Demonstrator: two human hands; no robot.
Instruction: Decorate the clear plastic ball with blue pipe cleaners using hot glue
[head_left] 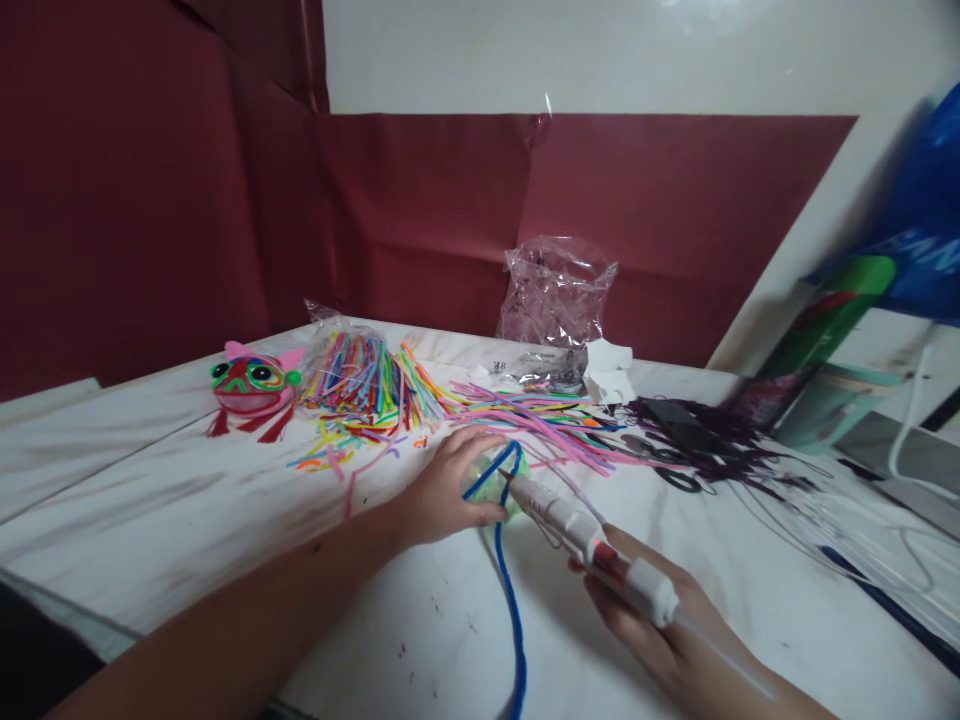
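Blue fuzzy wire (512, 592) looks light, bendy, best pinched mid-length; left hand (444, 476) grips a seemingly round green form (490, 491), right hand (646, 642) a glue gun (564, 521).

Beneath the left grip (459, 485) spreads a white worktop (202, 530) with soft grey-brown marbling, crossed by a thin dark seam (97, 480) well to the left of the left grip; past its near left edge, it is too dark to make anything out. Beyond the left grip, lightly creased dark red sheeting (420, 200) covers the lower part of a white wall (525, 60), with more of this red rising high to the left. Above and to the right, the wall shows white, a pale glare (705, 12) near its top.
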